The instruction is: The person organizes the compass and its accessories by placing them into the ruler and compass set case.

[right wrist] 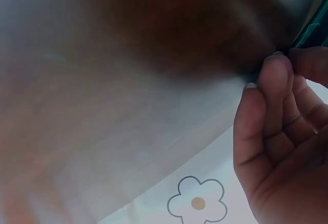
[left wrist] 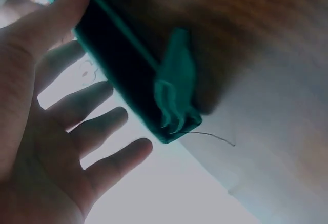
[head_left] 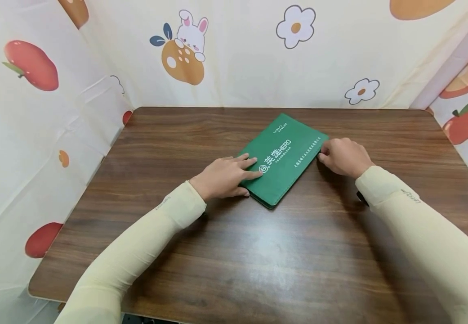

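Observation:
A flat green case [head_left: 288, 157] with white HERO lettering lies slanted on the wooden table. My left hand [head_left: 226, 177] rests on its near left part, fingers spread over the cover and thumb along the side. The left wrist view shows the case's dark side band [left wrist: 118, 49] between two green edges, with a folded green tab [left wrist: 177, 78] and a loose thread at one corner. At the right corner, my right hand [head_left: 345, 156] has curled fingers, with thumb and forefinger pinching at the case's edge [right wrist: 310, 33]. What lies between those fingertips is hidden.
The brown wooden table [head_left: 169, 139] extends around the case on all sides. Behind it hangs a pale curtain [head_left: 242, 58] with fruit, flower and rabbit prints, which also covers the left and right sides. Pale long sleeves [head_left: 144, 245] cover both arms.

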The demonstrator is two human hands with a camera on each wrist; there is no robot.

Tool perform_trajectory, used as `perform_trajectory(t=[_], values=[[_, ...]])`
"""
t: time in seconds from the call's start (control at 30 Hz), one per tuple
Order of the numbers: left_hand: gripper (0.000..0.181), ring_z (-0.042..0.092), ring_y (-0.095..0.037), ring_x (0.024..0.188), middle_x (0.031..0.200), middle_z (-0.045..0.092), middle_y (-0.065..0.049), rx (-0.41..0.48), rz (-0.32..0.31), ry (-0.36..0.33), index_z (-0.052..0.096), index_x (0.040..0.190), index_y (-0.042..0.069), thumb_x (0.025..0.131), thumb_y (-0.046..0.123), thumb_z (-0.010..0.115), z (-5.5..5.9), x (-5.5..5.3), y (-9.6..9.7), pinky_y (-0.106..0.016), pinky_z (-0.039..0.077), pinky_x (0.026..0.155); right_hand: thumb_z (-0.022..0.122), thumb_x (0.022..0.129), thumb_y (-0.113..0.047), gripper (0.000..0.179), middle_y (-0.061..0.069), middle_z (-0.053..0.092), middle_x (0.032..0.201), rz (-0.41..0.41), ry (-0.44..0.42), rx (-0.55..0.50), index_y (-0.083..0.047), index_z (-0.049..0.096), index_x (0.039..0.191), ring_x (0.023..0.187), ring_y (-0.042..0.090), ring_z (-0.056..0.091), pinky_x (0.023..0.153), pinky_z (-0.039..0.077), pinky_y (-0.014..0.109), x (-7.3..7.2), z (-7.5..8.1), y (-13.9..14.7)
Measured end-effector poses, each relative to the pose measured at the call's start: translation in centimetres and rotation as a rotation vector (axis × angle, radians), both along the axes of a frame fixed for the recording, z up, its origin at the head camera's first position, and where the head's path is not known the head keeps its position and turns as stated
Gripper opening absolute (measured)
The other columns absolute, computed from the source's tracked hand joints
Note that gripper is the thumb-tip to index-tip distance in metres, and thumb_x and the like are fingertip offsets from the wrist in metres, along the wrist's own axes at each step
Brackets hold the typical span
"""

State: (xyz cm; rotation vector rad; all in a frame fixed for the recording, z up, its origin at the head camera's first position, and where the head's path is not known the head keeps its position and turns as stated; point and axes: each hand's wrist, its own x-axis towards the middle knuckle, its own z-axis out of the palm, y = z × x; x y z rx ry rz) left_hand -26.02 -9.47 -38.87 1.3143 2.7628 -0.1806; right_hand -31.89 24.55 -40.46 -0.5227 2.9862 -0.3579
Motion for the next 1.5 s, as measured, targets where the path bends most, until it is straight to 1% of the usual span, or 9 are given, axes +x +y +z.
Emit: perform_trajectory(t=[0.07,0.13,0.27,0.4,0.57,0.8,1.03,1.37,1.5], values=[[0.064,0.039,-0.032,0.142,0.157,0.039,-0.012,-0.018,0.000,-0.007,0.050,0.150,0.028,0.092,0.045,0.072,-0.2,0.0,0.3,-0.042,0.046,0.104,0.059,0.097,-0.019,0.019,0.006,0.061,0.072,-0.003,-0.003,0.011,-0.008,0.067,0.083,0.068,0.027,0.056,0.058,0.046,0.047,-0.4,0.1,-0.1],[0.063,0.042,-0.032,0.140,0.156,0.041,-0.013,-0.027,-0.003,0.003,0.050,0.150,0.028,0.093,0.043,0.072,-0.3,0.0,0.7,-0.043,0.051,0.097,0.058,0.097,-0.019,0.021,0.006,0.056,0.068,-0.002,-0.012,0.023,-0.010,0.064,0.079,0.066,0.027,0.054,0.056,0.043,0.044,-0.7,0.1,-0.3],[0.059,0.050,-0.034,0.134,0.150,0.047,-0.015,-0.027,-0.016,0.034,0.055,0.147,0.028,0.092,0.040,0.074,-0.3,-0.1,1.1,-0.044,0.057,0.087,0.057,0.097,-0.017,0.020,0.005,0.054,0.068,0.010,-0.024,0.032,-0.011,0.061,0.078,0.067,0.026,0.053,0.056,0.042,0.042,-0.9,0.1,-0.5],[0.058,0.053,-0.035,0.131,0.148,0.050,-0.016,-0.033,-0.025,0.036,0.056,0.146,0.028,0.092,0.040,0.074,-0.2,-0.3,1.1,-0.043,0.057,0.087,0.058,0.096,-0.015,0.019,0.004,0.055,0.067,0.035,-0.017,0.015,-0.011,0.060,0.078,0.067,0.025,0.053,0.056,0.042,0.042,-0.8,0.1,-0.7],[0.058,0.055,-0.035,0.129,0.146,0.052,-0.017,-0.026,-0.037,0.045,0.057,0.145,0.027,0.091,0.040,0.075,-0.2,-0.5,1.0,-0.042,0.057,0.085,0.060,0.095,-0.014,0.016,0.004,0.057,0.068,0.052,0.026,-0.023,-0.010,0.062,0.079,0.066,0.025,0.053,0.058,0.044,0.043,-0.4,-0.2,-0.7],[0.058,0.056,-0.035,0.127,0.145,0.052,-0.018,-0.039,-0.045,0.054,0.056,0.146,0.027,0.092,0.039,0.074,-0.2,-0.3,1.0,-0.042,0.057,0.084,0.060,0.095,-0.013,0.017,0.005,0.055,0.067,0.067,0.056,-0.052,-0.009,0.060,0.079,0.064,0.024,0.052,0.058,0.043,0.042,0.3,-0.7,-0.9],[0.059,0.056,-0.036,0.128,0.145,0.052,-0.018,-0.022,-0.051,0.058,0.056,0.146,0.026,0.092,0.038,0.075,-0.3,-0.2,0.8,-0.042,0.058,0.083,0.061,0.096,-0.011,0.019,0.003,0.051,0.064,0.104,0.083,-0.092,-0.011,0.058,0.077,0.060,0.022,0.049,0.055,0.039,0.038,1.1,-1.0,-1.0],[0.059,0.056,-0.036,0.127,0.145,0.053,-0.018,-0.008,-0.064,0.078,0.056,0.146,0.025,0.091,0.037,0.075,-0.4,-0.2,0.6,-0.042,0.058,0.082,0.062,0.095,-0.009,0.020,0.000,0.051,0.063,0.143,0.107,-0.129,-0.013,0.060,0.075,0.059,0.019,0.047,0.055,0.040,0.036,2.6,-1.1,-1.8],[0.059,0.056,-0.036,0.127,0.145,0.053,-0.018,-0.003,-0.071,0.086,0.057,0.145,0.025,0.091,0.037,0.076,-0.3,-0.1,0.5,-0.042,0.058,0.081,0.062,0.094,-0.007,0.022,-0.001,0.049,0.060,0.150,0.110,-0.141,-0.013,0.059,0.073,0.058,0.018,0.046,0.055,0.039,0.035,3.1,-1.2,-1.9]])
